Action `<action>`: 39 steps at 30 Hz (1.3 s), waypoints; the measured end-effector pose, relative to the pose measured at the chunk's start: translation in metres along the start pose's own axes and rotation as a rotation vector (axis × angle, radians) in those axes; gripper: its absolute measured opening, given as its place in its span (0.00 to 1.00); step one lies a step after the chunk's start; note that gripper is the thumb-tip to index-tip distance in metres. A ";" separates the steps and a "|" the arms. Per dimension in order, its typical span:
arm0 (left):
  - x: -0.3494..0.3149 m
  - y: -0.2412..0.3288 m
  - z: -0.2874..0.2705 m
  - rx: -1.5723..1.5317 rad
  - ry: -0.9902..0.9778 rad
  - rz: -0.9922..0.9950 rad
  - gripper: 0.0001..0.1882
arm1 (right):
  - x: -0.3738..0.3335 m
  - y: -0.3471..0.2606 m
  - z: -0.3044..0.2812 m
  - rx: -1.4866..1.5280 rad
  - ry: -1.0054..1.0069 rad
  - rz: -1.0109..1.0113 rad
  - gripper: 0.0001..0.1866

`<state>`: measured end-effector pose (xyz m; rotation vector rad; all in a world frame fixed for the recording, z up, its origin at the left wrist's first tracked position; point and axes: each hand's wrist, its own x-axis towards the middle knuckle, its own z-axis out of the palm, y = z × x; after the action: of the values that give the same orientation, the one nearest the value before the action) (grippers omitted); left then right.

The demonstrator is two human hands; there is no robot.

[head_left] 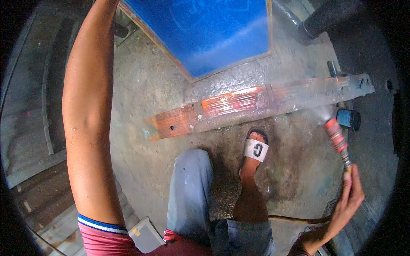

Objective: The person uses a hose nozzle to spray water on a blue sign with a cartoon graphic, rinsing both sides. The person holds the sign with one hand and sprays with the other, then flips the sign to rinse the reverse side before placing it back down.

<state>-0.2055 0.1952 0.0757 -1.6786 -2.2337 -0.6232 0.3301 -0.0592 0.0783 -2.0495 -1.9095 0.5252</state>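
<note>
My right hand (pixel 353 187) is closed around the yellowish end of a spray nozzle (pixel 335 135) with a red barrel. A fine mist of water leaves its tip toward the upper left. At the top stands a blue mesh screen in a thin frame (pixel 222 42), with faint line drawings on it and a paler, misted band across its lower part. My left arm (pixel 92 98) stretches up past the screen's left edge, and its hand lies outside the picture. Below the screen runs a wet ledge of orange hollow bricks (pixel 232 103).
A brown hose (pixel 299 219) crosses the floor behind my right forearm. A blue-ended pipe (pixel 348 120) sits by the ledge's right end, and a dark pipe (pixel 318 25) is at upper right. Corrugated sheets (pixel 47 205) line the left. My sandalled foot (pixel 255 147) is close to the ledge.
</note>
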 end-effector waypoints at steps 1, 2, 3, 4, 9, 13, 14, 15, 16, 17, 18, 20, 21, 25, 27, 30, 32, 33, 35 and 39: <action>0.001 -0.001 0.000 0.001 0.002 0.007 0.24 | 0.005 -0.001 -0.002 -0.023 0.077 0.033 0.17; 0.002 -0.001 0.000 -0.038 -0.041 -0.001 0.24 | 0.005 0.004 -0.007 0.044 0.052 0.071 0.18; 0.001 -0.003 0.002 -0.023 -0.026 0.003 0.24 | 0.006 -0.001 -0.013 0.018 -0.023 0.065 0.17; 0.002 -0.005 0.000 0.000 -0.007 0.011 0.24 | 0.007 -0.009 -0.020 0.001 -0.098 0.055 0.17; 0.004 -0.004 0.005 -0.025 -0.003 0.037 0.24 | 0.005 -0.022 -0.007 0.007 -0.044 0.016 0.15; 0.001 0.002 0.002 -0.019 -0.034 0.018 0.24 | 0.003 -0.025 0.002 0.040 -0.146 -0.086 0.14; 0.000 0.004 0.003 -0.015 -0.042 0.013 0.25 | 0.004 -0.032 0.006 0.038 -0.160 -0.077 0.14; 0.000 0.002 0.000 -0.011 -0.029 0.015 0.25 | 0.007 -0.038 0.010 0.045 -0.176 -0.077 0.13; 0.001 -0.002 -0.002 -0.008 -0.016 0.017 0.25 | 0.012 -0.044 0.008 0.013 -0.251 -0.078 0.14; 0.000 -0.005 -0.006 -0.003 -0.003 0.019 0.25 | 0.017 -0.034 0.012 -0.001 -0.195 -0.122 0.14; 0.002 -0.001 0.002 -0.032 0.000 0.022 0.25 | 0.019 -0.021 0.008 -0.053 -0.119 -0.139 0.14; 0.000 -0.004 -0.003 0.002 0.018 0.021 0.25 | 0.034 -0.010 0.014 -0.064 -0.003 -0.092 0.15; -0.001 -0.001 -0.003 -0.010 0.003 0.015 0.25 | 0.038 -0.009 0.011 -0.062 -0.020 -0.053 0.15; -0.001 0.000 -0.005 -0.015 -0.017 0.006 0.25 | 0.036 -0.002 0.005 -0.057 -0.041 -0.066 0.16; 0.000 -0.001 -0.005 -0.008 -0.007 0.010 0.25 | 0.032 -0.003 0.005 -0.094 -0.085 -0.068 0.18; -0.005 0.006 -0.005 -0.011 -0.001 0.015 0.25 | 0.042 0.003 -0.001 -0.047 -0.078 0.040 0.18; -0.009 0.011 -0.008 -0.017 -0.009 0.018 0.25 | 0.039 0.006 0.001 -0.009 -0.034 -0.042 0.17; -0.010 0.011 -0.008 -0.035 -0.019 0.025 0.25 | 0.037 0.010 0.005 -0.030 -0.008 -0.077 0.17; -0.009 0.008 -0.009 -0.071 -0.037 0.037 0.25 | 0.037 0.019 0.008 -0.073 0.043 -0.147 0.17; -0.006 0.006 -0.006 -0.046 -0.033 0.017 0.25 | 0.040 0.020 0.008 -0.001 0.035 -0.042 0.17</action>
<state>-0.1985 0.1883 0.0784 -1.7404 -2.2409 -0.6523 0.3464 -0.0215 0.0591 -2.0013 -1.9285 0.4750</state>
